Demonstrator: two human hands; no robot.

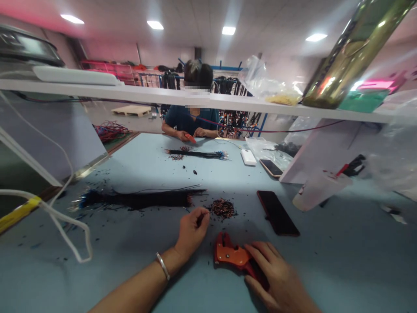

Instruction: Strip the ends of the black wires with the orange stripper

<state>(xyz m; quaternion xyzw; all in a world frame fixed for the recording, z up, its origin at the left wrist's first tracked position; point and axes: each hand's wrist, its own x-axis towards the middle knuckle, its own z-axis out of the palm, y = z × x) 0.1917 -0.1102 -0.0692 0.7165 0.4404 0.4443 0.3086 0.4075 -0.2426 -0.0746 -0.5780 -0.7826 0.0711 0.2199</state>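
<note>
My right hand is wrapped loosely round the dark handles of an orange-red wire stripper, whose jaws point left and up over the table. My left hand, with a silver bangle at its wrist, is closed in a pinch. Whatever its fingertips hold is too small to make out. Just behind the left hand lies a bundle of black wires, blue and pale ends to the left and cut ends to the right. A small pile of black and copper wire scraps sits right of the left fingertips.
A black phone lies right of the scraps, beside a tilted plastic cup. Across the table, a co-worker holds an orange tool near another wire bundle. A white shelf spans above; a white cable loops at left.
</note>
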